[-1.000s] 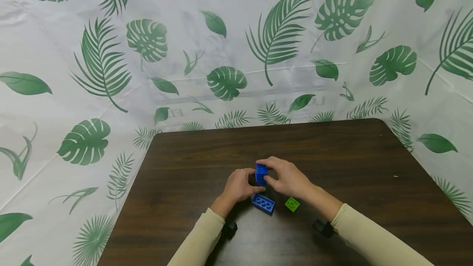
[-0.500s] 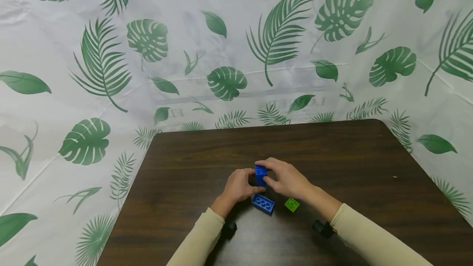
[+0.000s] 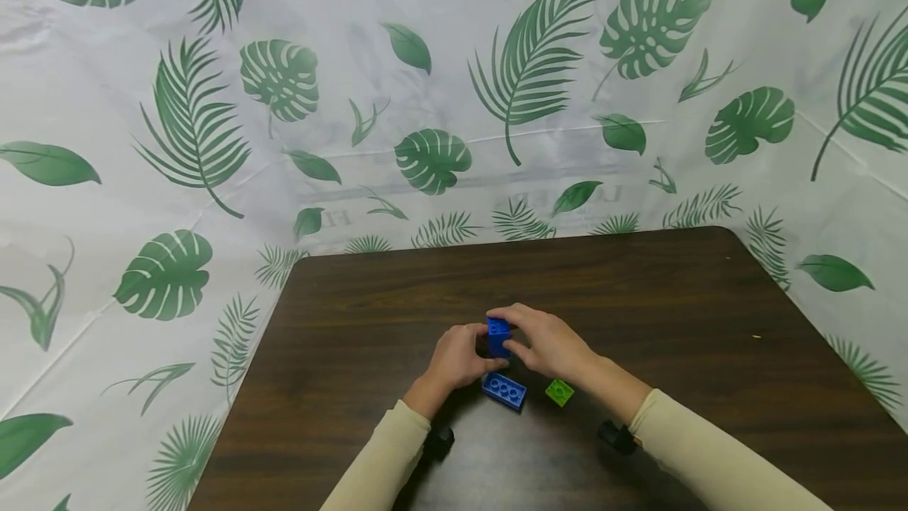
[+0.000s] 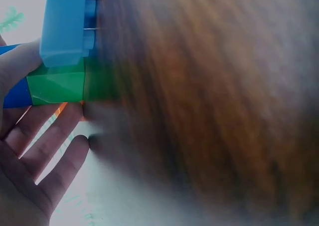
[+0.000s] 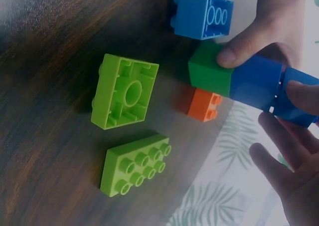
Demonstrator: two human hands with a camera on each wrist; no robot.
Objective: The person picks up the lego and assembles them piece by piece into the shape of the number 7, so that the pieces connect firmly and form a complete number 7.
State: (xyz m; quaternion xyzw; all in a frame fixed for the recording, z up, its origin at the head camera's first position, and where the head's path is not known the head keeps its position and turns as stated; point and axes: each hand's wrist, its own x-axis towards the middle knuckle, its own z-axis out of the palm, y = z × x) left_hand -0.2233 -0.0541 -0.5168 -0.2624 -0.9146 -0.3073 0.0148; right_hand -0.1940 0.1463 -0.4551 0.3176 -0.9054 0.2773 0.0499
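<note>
Both hands meet around an upright brick stack near the table's middle. My left hand (image 3: 457,355) grips the lower part, its thumb over a green brick (image 5: 212,75) and a blue brick (image 5: 254,81) above that. My right hand (image 3: 553,341) pinches the top blue brick (image 5: 294,113) between thumb and fingers. A thin gap with specks of light shows between the two blue bricks in the right wrist view. In the left wrist view the green brick (image 4: 57,85) overlaps a loose blue brick (image 4: 64,26), and the little finger is held out straight.
On the dark wooden table (image 3: 383,290), a loose blue brick (image 3: 504,390) and a small lime brick (image 3: 560,393) lie underside up, closest to the body. A longer lime brick (image 5: 137,163) and an orange brick (image 5: 203,105) show in the right wrist view. Leaf-patterned cloth hangs behind.
Both hands keep nearly the same place and grip. The top blue brick looks slightly more squarely lined up over the one below. The loose bricks have stayed put.
</note>
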